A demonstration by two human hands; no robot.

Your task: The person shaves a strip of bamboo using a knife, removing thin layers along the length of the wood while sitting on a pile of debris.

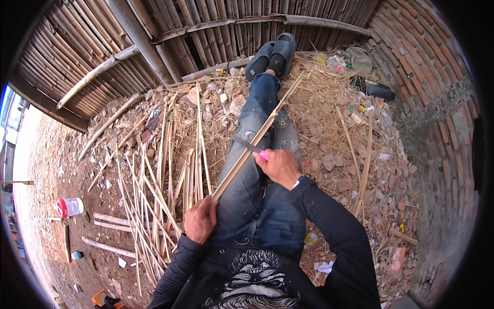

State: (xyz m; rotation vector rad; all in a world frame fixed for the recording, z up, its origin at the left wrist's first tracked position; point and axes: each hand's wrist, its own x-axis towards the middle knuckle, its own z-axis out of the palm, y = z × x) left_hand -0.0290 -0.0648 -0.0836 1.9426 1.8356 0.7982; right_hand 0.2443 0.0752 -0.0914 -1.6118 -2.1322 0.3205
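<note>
A long split bamboo strip (237,166) slants across my outstretched legs, its far end beyond my knees and its near end at my left hand. My left hand (201,219) is closed around that near end. In my right hand (280,167) is a knife with a pink handle (264,155), the fingers wrapped round it. The dark knife blade (247,144) lies across the strip, touching it about midway along. My fingers hide most of the handle.
Many split bamboo strips (149,190) lie piled on the ground at my left. A bamboo wall (231,44) stands beyond my feet, a brick wall (437,77) at the right. A red-and-white bucket (72,207) sits far left; an orange-handled tool (105,298) lies at lower left.
</note>
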